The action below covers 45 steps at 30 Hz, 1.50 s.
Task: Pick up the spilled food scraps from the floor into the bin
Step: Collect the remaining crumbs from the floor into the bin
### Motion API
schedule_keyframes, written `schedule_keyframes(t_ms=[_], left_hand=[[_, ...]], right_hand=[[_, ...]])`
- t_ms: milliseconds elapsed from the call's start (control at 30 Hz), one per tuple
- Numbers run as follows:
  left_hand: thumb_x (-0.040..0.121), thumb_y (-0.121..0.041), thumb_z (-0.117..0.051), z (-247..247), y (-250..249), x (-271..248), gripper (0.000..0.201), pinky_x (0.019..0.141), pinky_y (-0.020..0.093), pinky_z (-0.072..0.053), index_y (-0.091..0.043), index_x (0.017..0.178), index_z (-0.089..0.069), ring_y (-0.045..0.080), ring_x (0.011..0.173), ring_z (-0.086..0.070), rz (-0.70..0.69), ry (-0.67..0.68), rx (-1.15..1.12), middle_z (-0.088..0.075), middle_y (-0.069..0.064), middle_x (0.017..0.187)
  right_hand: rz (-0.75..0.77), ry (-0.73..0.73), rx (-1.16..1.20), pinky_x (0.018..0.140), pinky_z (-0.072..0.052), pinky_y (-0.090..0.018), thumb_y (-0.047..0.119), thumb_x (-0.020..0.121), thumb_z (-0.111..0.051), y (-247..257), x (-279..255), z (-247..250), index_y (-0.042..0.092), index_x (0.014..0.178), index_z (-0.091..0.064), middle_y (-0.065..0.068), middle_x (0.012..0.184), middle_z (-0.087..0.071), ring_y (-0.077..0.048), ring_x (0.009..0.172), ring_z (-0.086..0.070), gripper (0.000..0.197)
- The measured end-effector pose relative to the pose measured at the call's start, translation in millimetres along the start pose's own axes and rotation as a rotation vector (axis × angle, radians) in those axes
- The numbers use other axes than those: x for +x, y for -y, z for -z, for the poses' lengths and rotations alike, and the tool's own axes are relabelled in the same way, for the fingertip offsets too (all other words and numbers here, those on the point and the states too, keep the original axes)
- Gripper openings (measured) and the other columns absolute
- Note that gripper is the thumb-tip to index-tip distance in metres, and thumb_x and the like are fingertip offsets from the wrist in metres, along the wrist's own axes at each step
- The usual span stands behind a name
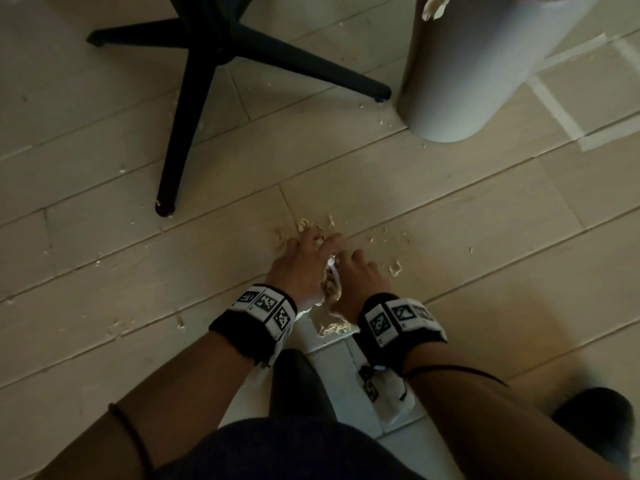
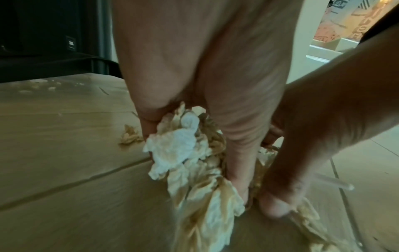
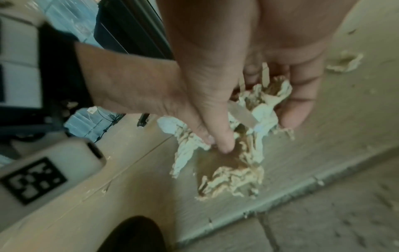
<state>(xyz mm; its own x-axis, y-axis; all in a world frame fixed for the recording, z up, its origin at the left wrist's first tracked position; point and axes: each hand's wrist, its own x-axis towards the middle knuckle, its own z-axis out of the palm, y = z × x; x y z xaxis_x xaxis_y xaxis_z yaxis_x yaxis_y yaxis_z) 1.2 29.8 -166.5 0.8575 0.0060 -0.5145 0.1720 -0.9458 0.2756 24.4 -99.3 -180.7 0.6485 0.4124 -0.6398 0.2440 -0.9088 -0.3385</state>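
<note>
Now your left hand (image 1: 298,268) and your right hand (image 1: 356,278) are low on the floor (image 1: 485,237), side by side, with fingers curled down around a heap of food scraps (image 2: 194,170). Both hands have hold of that heap, pressed between them, and a thin clear stick (image 3: 241,114) pokes through it. The scraps look soft, light and floppy, like wet, torn bits, so they may fall apart or slip out. I think you should scoop from below with both palms, not pinch from the top. Little crumbs lie all around, and one loose lump (image 1: 394,269) sits at about 3 o'clock from your hands. The grey bin (image 1: 467,71) stands at about 1 o'clock, well apart from the heap, with a scrap hanging at its rim. A black chair base (image 1: 207,64) stands at about 11 o'clock. The floor is pale wood boards, smooth, so the crumbs should slide together easily. The room looks dim.
</note>
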Motion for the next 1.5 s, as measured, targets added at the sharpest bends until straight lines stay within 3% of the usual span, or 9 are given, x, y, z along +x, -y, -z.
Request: schedule_keyframes(t_ms=[267, 433, 600, 867, 967, 1067, 1200, 1367, 1500], left_hand=[[0.079, -0.023, -0.076, 3, -5, 1, 0.038, 0.090, 0.037, -0.051, -0.025, 0.114, -0.060, 0.028, 0.111, -0.061, 0.034, -0.011, -0.064, -0.038, 0.002, 0.142], [0.082, -0.022, -0.072, 26, -17, 11, 0.026, 0.082, 0.029, -0.043, -0.027, 0.106, -0.066, 0.026, 0.108, -0.061, 0.041, -0.116, -0.123, -0.054, 0.004, 0.123], [0.083, -0.025, -0.069, 97, -51, 19, 0.022, 0.074, 0.030, -0.039, -0.025, 0.104, -0.065, 0.025, 0.091, -0.058, -0.069, -0.314, -0.168, -0.051, 0.002, 0.110], [0.086, -0.030, -0.063, 246, -138, 40, 0.019, 0.072, 0.029, -0.038, -0.019, 0.102, -0.063, 0.018, 0.087, -0.050, -0.356, -0.731, -0.120, -0.050, 0.007, 0.102], [0.085, -0.029, -0.066, 288, -172, 56, 0.026, 0.072, 0.025, -0.039, -0.019, 0.110, -0.066, 0.020, 0.093, -0.057, -0.395, -0.848, -0.132, -0.058, 0.010, 0.114], [0.081, -0.028, -0.068, 314, -201, 75, 0.031, 0.080, 0.026, -0.044, -0.020, 0.111, -0.067, 0.024, 0.106, -0.059, -0.426, -0.866, -0.191, -0.058, 0.010, 0.118], [0.084, -0.029, -0.068, 332, -232, 102, 0.034, 0.088, 0.029, -0.044, -0.022, 0.117, -0.065, 0.025, 0.113, -0.057, -0.401, -0.891, -0.195, -0.054, 0.008, 0.125], [0.084, -0.027, -0.068, 326, -247, 133, 0.038, 0.084, 0.029, -0.040, -0.022, 0.121, -0.062, 0.030, 0.113, -0.057, -0.326, -0.814, -0.113, -0.050, 0.011, 0.128], [0.070, -0.037, -0.077, 316, -241, 151, 0.060, 0.085, 0.026, -0.041, -0.024, 0.124, -0.055, 0.025, 0.110, -0.054, -0.323, -0.445, 0.061, -0.052, 0.004, 0.126]], right_hand=[[0.021, -0.120, 0.115, 0.087, -0.049, -0.041, 0.018, 0.092, -0.053, 2, -1, 4, 0.012, 0.120, -0.059, -0.012, 0.119, -0.054, -0.037, 0.111, -0.057, 0.029], [0.012, -0.066, 0.174, 0.076, -0.044, -0.030, 0.016, 0.092, -0.049, -7, 6, 39, 0.009, 0.107, -0.067, -0.017, 0.115, -0.067, -0.036, 0.106, -0.064, 0.024], [0.024, -0.069, 0.179, 0.078, -0.037, -0.027, 0.019, 0.097, -0.041, -4, -6, 129, 0.004, 0.119, -0.060, -0.021, 0.125, -0.061, -0.035, 0.115, -0.058, 0.032], [0.138, -0.502, 0.075, 0.086, -0.037, -0.031, 0.023, 0.101, -0.040, -14, -66, 305, 0.011, 0.124, -0.058, -0.008, 0.121, -0.059, -0.029, 0.109, -0.054, 0.031], [0.081, -0.601, 0.063, 0.082, -0.045, -0.038, 0.032, 0.099, -0.042, -27, -69, 359, 0.018, 0.103, -0.058, -0.004, 0.102, -0.061, -0.028, 0.092, -0.055, 0.022], [0.036, -0.609, 0.035, 0.060, -0.039, -0.030, 0.029, 0.105, -0.035, -39, -76, 399, 0.004, 0.092, -0.058, -0.005, 0.072, -0.050, -0.020, 0.064, -0.047, 0.036], [-0.028, -0.646, -0.052, 0.053, -0.034, -0.028, 0.025, 0.105, -0.033, -58, -65, 432, -0.002, 0.103, -0.060, -0.008, 0.071, -0.049, -0.016, 0.057, -0.042, 0.038], [-0.017, -0.670, -0.166, 0.086, -0.043, -0.038, 0.024, 0.101, -0.040, -77, -41, 434, -0.001, 0.111, -0.061, -0.023, 0.119, -0.061, -0.038, 0.106, -0.059, 0.034], [-0.027, -0.564, -0.084, 0.081, -0.040, -0.031, 0.027, 0.090, -0.061, -92, -24, 426, 0.011, 0.120, -0.062, -0.015, 0.125, -0.063, -0.032, 0.112, -0.059, 0.034]])
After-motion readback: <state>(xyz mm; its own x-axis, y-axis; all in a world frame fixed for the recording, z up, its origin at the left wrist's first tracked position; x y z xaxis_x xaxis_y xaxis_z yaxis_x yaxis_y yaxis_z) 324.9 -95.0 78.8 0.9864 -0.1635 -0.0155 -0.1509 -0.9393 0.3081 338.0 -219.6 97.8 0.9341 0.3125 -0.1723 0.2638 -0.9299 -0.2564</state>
